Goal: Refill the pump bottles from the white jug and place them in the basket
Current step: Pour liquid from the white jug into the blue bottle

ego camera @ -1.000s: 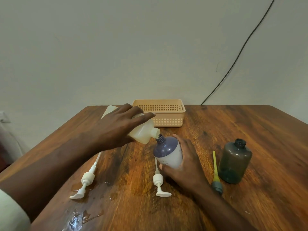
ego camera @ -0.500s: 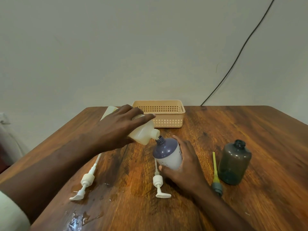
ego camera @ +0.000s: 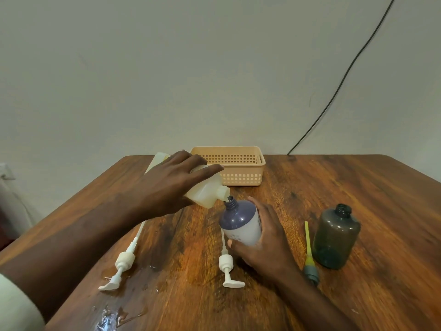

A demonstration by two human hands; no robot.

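Over the glossy wooden bench (ego camera: 358,187), our left hand (ego camera: 171,187) grips the tilted translucent white jug (ego camera: 205,191), spout at the purple-domed bottle (ego camera: 239,224) clasped by our right hand (ego camera: 267,242); behind stands a latticed peach basket (ego camera: 238,170).

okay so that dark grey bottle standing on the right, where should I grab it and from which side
Judging by its pose, wrap a hand around the straight round body of the dark grey bottle, below the shoulder. It stands upright and uncapped. Come from its right side, since the yellow-tubed pump lies close on its left.
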